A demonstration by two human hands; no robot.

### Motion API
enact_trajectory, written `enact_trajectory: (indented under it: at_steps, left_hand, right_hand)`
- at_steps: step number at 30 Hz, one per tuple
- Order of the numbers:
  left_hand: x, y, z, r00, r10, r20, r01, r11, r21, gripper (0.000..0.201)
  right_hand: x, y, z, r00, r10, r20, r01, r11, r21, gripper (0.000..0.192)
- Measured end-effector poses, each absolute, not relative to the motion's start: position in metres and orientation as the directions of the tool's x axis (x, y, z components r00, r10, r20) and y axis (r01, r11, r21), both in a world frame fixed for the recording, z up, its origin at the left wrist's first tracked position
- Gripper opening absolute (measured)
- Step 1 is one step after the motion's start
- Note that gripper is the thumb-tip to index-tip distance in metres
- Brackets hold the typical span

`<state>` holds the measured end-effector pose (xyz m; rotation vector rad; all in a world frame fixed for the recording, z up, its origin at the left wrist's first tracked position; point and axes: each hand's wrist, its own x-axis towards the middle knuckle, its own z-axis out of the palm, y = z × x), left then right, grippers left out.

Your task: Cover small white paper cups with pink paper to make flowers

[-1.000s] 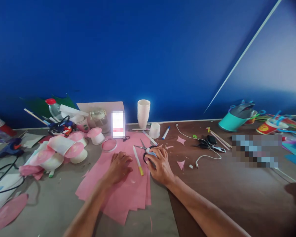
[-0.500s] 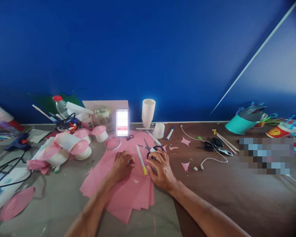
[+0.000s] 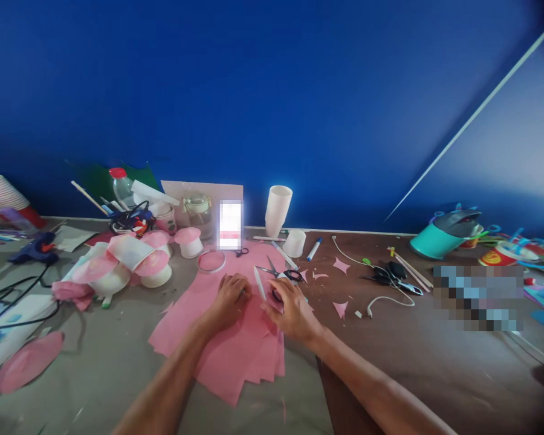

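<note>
Layered sheets of pink paper (image 3: pixel 236 371) lie under both hands. My left hand (image 3: pixel 230 300) rests on them with its fingers curled in; whatever is inside the fingers is hidden. Close to the right of it lies a white marker (image 3: pixel 259 281), its yellow lower end covered by my right hand (image 3: pixel 294 309). The right thumb and fingers are apart over the marker and beside the black-handled scissors (image 3: pixel 292 275). The scissors lie with their blades spread, one handle loop partly behind the right fingers. A pink-edged ring (image 3: pixel 211 261) sits higher on the paper.
White cups with pink tops (image 3: pixel 154 269) cluster at left, near a glue gun (image 3: pixel 34 248) and cables. A cup stack (image 3: pixel 278 211) and single cup (image 3: pixel 294 243) stand at the back. Pink scraps (image 3: pixel 340 310), a white cable (image 3: pixel 392 300) and a teal bucket (image 3: pixel 435 235) are at right.
My right hand has shifted left over the marker's lower end, its thumb and fingers spreading apart. The left hand stays curled in nearly the same spot. The whole view has shifted slightly.
</note>
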<state>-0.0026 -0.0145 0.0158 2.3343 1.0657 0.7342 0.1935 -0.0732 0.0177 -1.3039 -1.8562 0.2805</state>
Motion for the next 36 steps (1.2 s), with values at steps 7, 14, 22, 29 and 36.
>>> enact_trajectory:
  at_steps: [7,14,22,29,36]
  left_hand:
    - [-0.005,-0.006,0.016,0.306,0.879,0.366,0.415,-0.469,0.779,0.021]
    - [-0.010,0.001,0.003,0.323,0.883,0.340,0.505,-0.465,0.727,0.035]
    - [-0.008,-0.008,0.004,0.367,0.881,0.300,0.624,-0.472,0.623,0.017]
    - [-0.003,-0.012,0.027,0.319,0.937,0.140,0.258,-0.228,0.939,0.037]
    - [0.002,-0.012,0.026,0.206,0.978,0.043,0.146,-0.074,0.987,0.034]
  right_hand:
    - [0.193,-0.045,0.035,-0.010,0.957,0.290,0.475,0.260,-0.840,0.025]
    - [0.191,-0.026,0.023,0.200,0.963,0.180,0.097,0.163,-0.982,0.024]
    - [0.191,-0.028,0.013,0.232,0.959,0.162,0.009,0.164,-0.986,0.024]
    - [0.192,-0.034,0.015,0.200,0.954,0.221,0.098,0.205,-0.974,0.019]
    - [0.186,-0.044,0.018,0.133,0.928,0.348,0.297,0.298,-0.907,0.013]
